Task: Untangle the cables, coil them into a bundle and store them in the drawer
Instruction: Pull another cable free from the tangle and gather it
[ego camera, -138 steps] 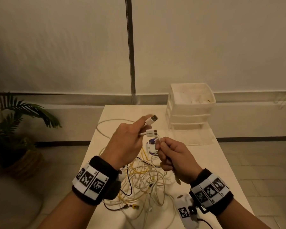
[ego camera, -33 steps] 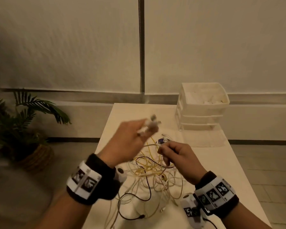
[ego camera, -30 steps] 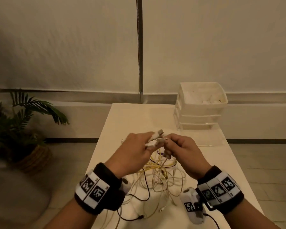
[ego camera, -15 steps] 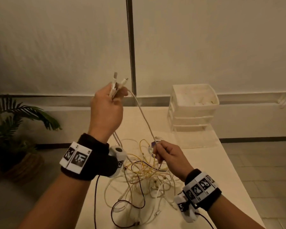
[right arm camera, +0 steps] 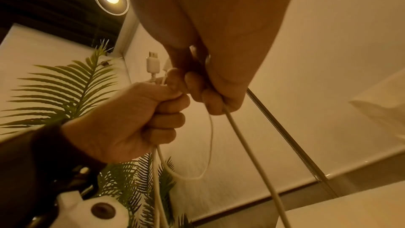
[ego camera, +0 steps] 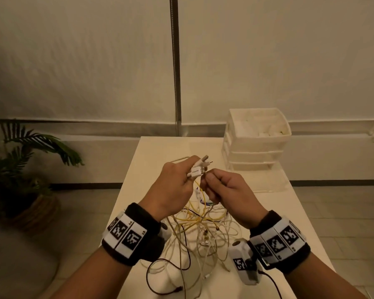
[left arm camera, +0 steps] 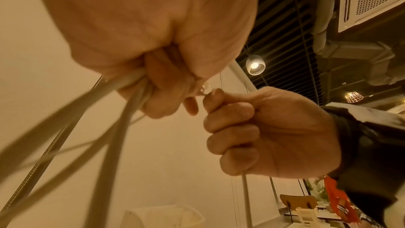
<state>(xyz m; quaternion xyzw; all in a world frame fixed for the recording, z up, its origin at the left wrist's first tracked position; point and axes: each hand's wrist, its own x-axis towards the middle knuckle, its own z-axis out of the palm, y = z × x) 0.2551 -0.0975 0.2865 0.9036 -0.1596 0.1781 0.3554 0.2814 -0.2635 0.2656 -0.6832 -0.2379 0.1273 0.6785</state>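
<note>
Nearest the viewer, both forearms reach in over the near edge of the counter [ego camera: 151, 147], each wrist wrapped in a black band [ego camera: 138, 236] with square printed markers. Under and between the wrists a loose tangle of cables [ego camera: 199, 229] lies on the near half of the counter: mostly white strands, some yellow ones through the middle, and a dark one looping toward the near edge. Above the tangle, the left hand [ego camera: 173, 190] is curled round several white cable ends, whose plugs [ego camera: 198, 168] stick out past its knuckles, while their cords hang down from the fist toward the heap. The right hand [ego camera: 229, 195] sits just beside it, knuckles almost touching, its fingers closed round a single white cord [right arm camera: 247, 148], with thumb and forefinger pinching that cord's end close to the plugs; the cord drops from the bottom of the fist. Beyond the hands, at the far right corner of the counter, stands a white drawer unit [ego camera: 257, 145], with a clear drawer [ego camera: 272, 180] pulled out in front of its base. Off the left edge, on the floor, a potted palm [ego camera: 26, 160] stands in a woven basket.
</note>
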